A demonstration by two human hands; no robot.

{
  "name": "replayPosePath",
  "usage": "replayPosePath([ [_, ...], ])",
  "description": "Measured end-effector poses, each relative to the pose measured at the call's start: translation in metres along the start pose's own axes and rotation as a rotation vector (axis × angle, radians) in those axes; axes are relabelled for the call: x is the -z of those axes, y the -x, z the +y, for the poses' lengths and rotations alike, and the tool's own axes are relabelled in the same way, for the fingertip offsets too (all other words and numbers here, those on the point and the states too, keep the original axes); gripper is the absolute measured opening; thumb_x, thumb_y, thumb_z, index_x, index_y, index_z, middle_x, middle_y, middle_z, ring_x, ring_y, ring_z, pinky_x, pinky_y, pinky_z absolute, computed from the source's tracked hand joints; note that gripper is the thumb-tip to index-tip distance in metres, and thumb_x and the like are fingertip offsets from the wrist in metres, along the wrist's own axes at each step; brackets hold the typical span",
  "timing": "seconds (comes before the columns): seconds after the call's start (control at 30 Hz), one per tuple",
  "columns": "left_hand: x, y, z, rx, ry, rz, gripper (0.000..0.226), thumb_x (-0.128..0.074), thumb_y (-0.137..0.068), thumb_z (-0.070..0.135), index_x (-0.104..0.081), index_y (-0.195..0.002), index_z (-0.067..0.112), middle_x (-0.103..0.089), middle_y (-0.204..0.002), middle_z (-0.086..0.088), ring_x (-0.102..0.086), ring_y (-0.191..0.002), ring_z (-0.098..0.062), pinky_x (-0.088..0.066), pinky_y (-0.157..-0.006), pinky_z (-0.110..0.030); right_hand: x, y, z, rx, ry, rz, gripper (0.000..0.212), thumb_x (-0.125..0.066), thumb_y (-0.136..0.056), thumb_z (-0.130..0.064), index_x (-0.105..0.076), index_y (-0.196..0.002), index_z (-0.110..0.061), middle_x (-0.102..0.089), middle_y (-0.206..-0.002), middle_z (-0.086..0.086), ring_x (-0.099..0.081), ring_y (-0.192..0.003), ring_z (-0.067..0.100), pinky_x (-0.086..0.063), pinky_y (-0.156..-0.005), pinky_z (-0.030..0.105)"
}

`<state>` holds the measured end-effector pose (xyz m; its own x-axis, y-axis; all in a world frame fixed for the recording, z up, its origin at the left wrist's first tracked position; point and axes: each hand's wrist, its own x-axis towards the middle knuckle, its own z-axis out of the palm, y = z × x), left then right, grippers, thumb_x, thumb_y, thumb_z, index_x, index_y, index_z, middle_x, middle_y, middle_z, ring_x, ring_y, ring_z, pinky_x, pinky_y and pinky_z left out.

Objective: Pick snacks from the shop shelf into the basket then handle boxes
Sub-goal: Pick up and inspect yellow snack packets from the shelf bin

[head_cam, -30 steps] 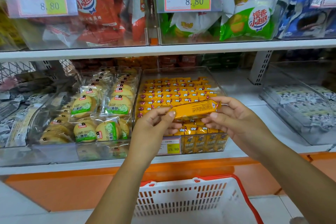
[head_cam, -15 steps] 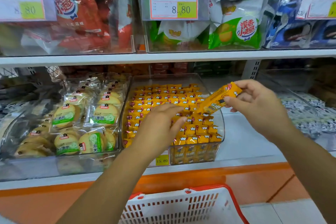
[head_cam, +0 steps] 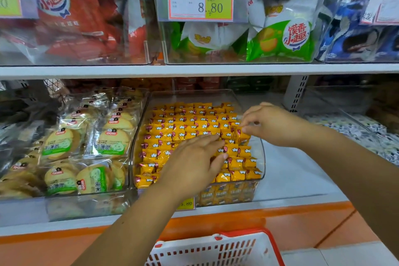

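1. The shelf (head_cam: 291, 175) spans mid-frame. A clear bin (head_cam: 190, 93) stands on it at centre, filled with rows of yellow packets (head_cam: 172, 131) set on end.
2. The basket (head_cam: 248, 233) sits at bottom centre, below the bin and in front of the shelf edge.
3. The left hand (head_cam: 194, 157) lies flat across the packets, fingers straight, its grip holding nothing.
4. The right hand (head_cam: 274, 125) is at the bin's right side. Its grip is nearly closed, and thumb and fingertips appear to pinch the top of one packet (head_cam: 243, 136).
5. That packet's long axis runs down into the bin, so it probably has to lift straight up. The right hand is the nearer one, and the basket lies down-frame and slightly left of its grip.
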<state>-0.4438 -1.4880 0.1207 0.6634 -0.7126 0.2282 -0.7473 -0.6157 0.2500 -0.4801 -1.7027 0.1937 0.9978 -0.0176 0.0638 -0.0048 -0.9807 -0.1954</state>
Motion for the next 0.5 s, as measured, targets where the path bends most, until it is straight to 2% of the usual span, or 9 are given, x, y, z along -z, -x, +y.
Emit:
replayPosePath([
  [0.07,-0.001,0.000,-0.001,-0.006,0.000,0.003,0.051,-0.028,-0.103,0.053,-0.037,-0.150,0.037,-0.028,-0.159,0.017,-0.019,-0.148,-0.004,-0.015,-0.119,-0.030,0.001,-0.007,-0.001,0.023,0.034,0.018,0.019,-0.060,-0.096,-0.032,-0.073,-0.109,-0.025,-0.059,-0.114,-0.008,-0.044,-0.112,0.011,-0.039,-0.099,0.034],
  [0.17,-0.001,0.000,-0.001,0.004,0.007,0.001,0.050,-0.028,-0.102,0.054,-0.036,-0.150,0.038,-0.026,-0.160,0.018,-0.018,-0.148,-0.004,-0.015,-0.120,-0.029,0.000,-0.012,-0.003,0.035,0.100,0.000,0.014,-0.065,-0.093,-0.027,-0.075,-0.103,-0.023,-0.062,-0.101,-0.010,-0.050,-0.105,0.010,-0.044,-0.085,0.029],
  [0.23,0.000,0.001,-0.001,0.006,0.003,-0.018,0.052,-0.027,-0.102,0.056,-0.034,-0.150,0.039,-0.023,-0.161,0.018,-0.015,-0.149,-0.002,-0.013,-0.120,-0.029,-0.003,-0.016,-0.007,0.053,0.171,-0.070,0.016,-0.066,-0.093,-0.028,-0.075,-0.105,-0.025,-0.064,-0.103,-0.013,-0.048,-0.097,0.004,-0.041,-0.072,0.021],
  [0.27,0.002,0.001,-0.001,0.004,-0.001,-0.035,0.054,-0.026,-0.101,0.058,-0.031,-0.151,0.039,-0.020,-0.161,0.019,-0.012,-0.149,-0.002,-0.011,-0.120,-0.029,-0.004,-0.018,-0.009,0.060,0.224,-0.109,0.018,-0.066,-0.093,-0.029,-0.075,-0.108,-0.026,-0.064,-0.104,-0.015,-0.046,-0.095,0.002,-0.039,-0.070,0.020],
  [0.33,0.004,0.003,-0.001,-0.005,-0.019,-0.076,0.058,-0.024,-0.099,0.062,-0.024,-0.154,0.040,-0.012,-0.163,0.019,-0.006,-0.150,-0.002,-0.005,-0.120,-0.028,-0.003,-0.024,-0.013,0.070,0.307,-0.161,0.020,-0.066,-0.093,-0.032,-0.074,-0.111,-0.030,-0.065,-0.108,-0.018,-0.046,-0.098,0.001,-0.043,-0.079,0.025],
  [0.4,0.007,0.006,-0.002,-0.010,-0.041,-0.102,0.061,-0.022,-0.098,0.064,-0.019,-0.154,0.042,-0.007,-0.163,0.019,0.000,-0.150,-0.001,0.000,-0.119,-0.027,-0.001,-0.028,-0.014,0.068,0.297,-0.189,0.020,-0.066,-0.092,-0.034,-0.074,-0.111,-0.030,-0.068,-0.109,-0.018,-0.055,-0.102,0.002,-0.048,-0.088,0.031],
  [0.47,0.007,0.010,-0.003,-0.002,-0.044,-0.099,0.059,-0.021,-0.098,0.065,-0.017,-0.154,0.045,-0.004,-0.164,0.020,0.005,-0.150,0.000,0.003,-0.118,-0.025,0.000,-0.028,-0.015,0.070,0.212,-0.164,0.021,-0.067,-0.092,-0.036,-0.074,-0.111,-0.031,-0.070,-0.109,-0.017,-0.058,-0.099,0.002,-0.050,-0.085,0.028],
  [0.5,0.007,0.011,-0.003,0.000,-0.045,-0.092,0.058,-0.020,-0.098,0.065,-0.017,-0.154,0.046,-0.004,-0.164,0.020,0.006,-0.150,0.000,0.004,-0.117,-0.024,-0.002,-0.027,-0.015,0.082,0.186,-0.135,0.022,-0.067,-0.091,-0.037,-0.074,-0.111,-0.032,-0.069,-0.104,-0.018,-0.055,-0.096,0.002,-0.047,-0.078,0.023],
])
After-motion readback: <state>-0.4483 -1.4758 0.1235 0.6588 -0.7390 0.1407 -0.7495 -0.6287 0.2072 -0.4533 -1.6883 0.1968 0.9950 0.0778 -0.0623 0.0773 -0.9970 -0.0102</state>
